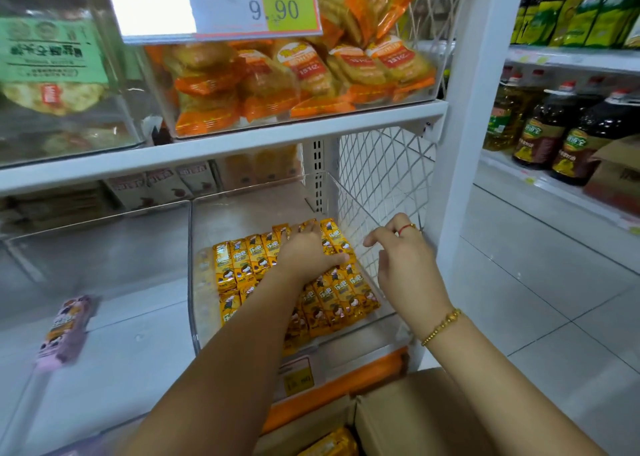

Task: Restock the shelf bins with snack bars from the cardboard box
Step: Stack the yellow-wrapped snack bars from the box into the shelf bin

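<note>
Reaching into the clear bin at the right end of the lower shelf, the left hand lay palm down on the snack bars, with its fingers stretched flat toward the back row and the thumb spread out to the right; it pressed on them and did not grip any. The yellow bars lay side by side in rows on the floor of the bin, from the middle to the front right corner. The right hand hovered above the right wall of the bin, near the wire mesh, with fingers loosely bent and nothing in it. The cardboard box stood open under the front edge of the shelf, and more yellow bars were visible inside it. In the neighbour bin to the left lay a single purple bar. On the upper shelf a bin held orange packets behind a price sign.
</note>
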Action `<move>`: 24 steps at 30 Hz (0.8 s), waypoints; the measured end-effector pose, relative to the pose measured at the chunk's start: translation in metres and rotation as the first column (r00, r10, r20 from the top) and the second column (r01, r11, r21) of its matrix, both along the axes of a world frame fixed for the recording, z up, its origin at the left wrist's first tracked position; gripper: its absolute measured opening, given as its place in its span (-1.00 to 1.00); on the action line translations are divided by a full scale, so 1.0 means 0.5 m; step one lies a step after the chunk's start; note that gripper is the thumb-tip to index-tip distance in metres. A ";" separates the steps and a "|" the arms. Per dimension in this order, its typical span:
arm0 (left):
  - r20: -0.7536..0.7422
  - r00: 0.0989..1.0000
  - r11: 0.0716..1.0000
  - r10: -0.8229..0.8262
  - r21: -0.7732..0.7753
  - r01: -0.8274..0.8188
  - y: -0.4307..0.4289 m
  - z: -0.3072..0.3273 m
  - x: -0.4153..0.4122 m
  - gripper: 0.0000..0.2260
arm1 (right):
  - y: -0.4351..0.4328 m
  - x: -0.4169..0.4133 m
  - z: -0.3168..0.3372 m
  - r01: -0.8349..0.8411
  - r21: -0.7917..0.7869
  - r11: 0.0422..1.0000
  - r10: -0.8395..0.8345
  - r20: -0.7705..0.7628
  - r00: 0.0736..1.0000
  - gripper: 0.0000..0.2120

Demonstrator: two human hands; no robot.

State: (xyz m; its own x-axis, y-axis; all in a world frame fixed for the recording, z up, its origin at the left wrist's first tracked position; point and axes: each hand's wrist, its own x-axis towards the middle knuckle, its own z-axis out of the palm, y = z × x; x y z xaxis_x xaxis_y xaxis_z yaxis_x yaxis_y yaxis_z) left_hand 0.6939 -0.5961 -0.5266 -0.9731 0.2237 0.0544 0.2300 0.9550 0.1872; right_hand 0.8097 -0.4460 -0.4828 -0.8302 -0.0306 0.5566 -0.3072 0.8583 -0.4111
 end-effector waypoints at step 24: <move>0.398 0.917 0.987 -0.023 -0.134 0.083 -0.118 0.107 0.189 -0.26 | 0.005 0.017 -0.011 0.006 0.004 1.000 -0.007 0.063 0.998 -0.69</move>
